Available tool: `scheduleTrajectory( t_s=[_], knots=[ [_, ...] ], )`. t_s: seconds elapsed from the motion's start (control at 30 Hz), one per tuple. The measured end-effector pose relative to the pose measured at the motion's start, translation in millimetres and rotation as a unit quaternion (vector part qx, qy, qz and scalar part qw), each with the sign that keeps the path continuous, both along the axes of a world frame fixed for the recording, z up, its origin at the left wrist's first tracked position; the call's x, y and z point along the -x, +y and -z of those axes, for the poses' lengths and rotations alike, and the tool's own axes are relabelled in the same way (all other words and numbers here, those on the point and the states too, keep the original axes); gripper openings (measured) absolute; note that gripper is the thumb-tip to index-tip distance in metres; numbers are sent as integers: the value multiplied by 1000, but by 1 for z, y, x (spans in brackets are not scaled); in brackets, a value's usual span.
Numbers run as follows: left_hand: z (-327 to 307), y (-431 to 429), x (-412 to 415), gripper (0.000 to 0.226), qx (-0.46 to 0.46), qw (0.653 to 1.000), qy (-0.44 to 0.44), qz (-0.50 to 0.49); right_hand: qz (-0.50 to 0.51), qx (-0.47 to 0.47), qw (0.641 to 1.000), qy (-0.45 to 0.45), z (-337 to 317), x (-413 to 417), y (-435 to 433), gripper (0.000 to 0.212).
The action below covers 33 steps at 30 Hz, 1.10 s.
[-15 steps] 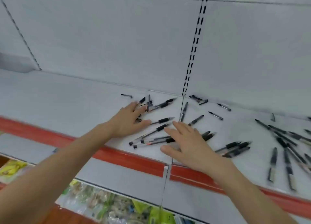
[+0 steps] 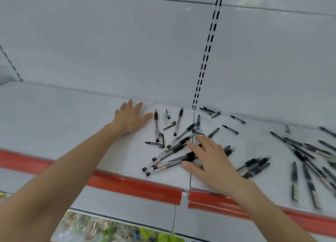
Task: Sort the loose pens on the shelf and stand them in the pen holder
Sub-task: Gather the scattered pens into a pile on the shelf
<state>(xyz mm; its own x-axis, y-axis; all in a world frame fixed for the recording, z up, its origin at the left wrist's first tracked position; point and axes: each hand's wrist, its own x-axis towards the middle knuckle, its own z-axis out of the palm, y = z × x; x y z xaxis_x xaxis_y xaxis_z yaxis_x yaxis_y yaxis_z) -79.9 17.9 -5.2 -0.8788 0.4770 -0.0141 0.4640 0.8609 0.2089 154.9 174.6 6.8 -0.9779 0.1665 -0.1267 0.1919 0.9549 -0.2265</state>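
Note:
Several black-and-clear pens lie loose on the white shelf (image 2: 54, 118). A bunch of pens (image 2: 169, 156) lies slanted near the shelf's middle. My right hand (image 2: 209, 158) lies flat on the right end of that bunch, fingers straight. My left hand (image 2: 130, 119) rests flat on bare shelf to the left of the pens, fingers spread, holding nothing. One upright-lying pen (image 2: 156, 125) is just right of my left hand. More pens (image 2: 309, 161) are scattered at the right. No pen holder is in view.
The shelf has a red front strip (image 2: 134, 187) and a white back wall with a slotted upright (image 2: 205, 56). A seam (image 2: 191, 150) divides two shelf panels. Packaged goods (image 2: 101, 229) show on the shelf below.
My left hand has lifted off the pens and moved back and left onto bare shelf. The pens by it now lie spread apart. My right hand stays on the bunch.

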Motion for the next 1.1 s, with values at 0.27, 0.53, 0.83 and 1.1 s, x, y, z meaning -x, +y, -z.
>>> scheduleTrajectory(
  t_s=[0.27, 0.53, 0.83, 1.1],
  knots=[
    [-3, 48, 2, 67, -61, 992, -31, 102, 1, 10, 1000, -13, -3, 6, 4, 93],
    [-20, 39, -50, 62, -144, 961, -94, 219, 9, 10, 1000, 12, -1, -9, 28, 103],
    [-6, 31, -104, 109, 24, 954, -60, 293, 42, -36, 998, -27, 6, -16, 45, 117],
    [-9, 68, -129, 82, -46, 952, -81, 290, 69, -18, 997, 1, 0, -25, 65, 76]
  ],
)
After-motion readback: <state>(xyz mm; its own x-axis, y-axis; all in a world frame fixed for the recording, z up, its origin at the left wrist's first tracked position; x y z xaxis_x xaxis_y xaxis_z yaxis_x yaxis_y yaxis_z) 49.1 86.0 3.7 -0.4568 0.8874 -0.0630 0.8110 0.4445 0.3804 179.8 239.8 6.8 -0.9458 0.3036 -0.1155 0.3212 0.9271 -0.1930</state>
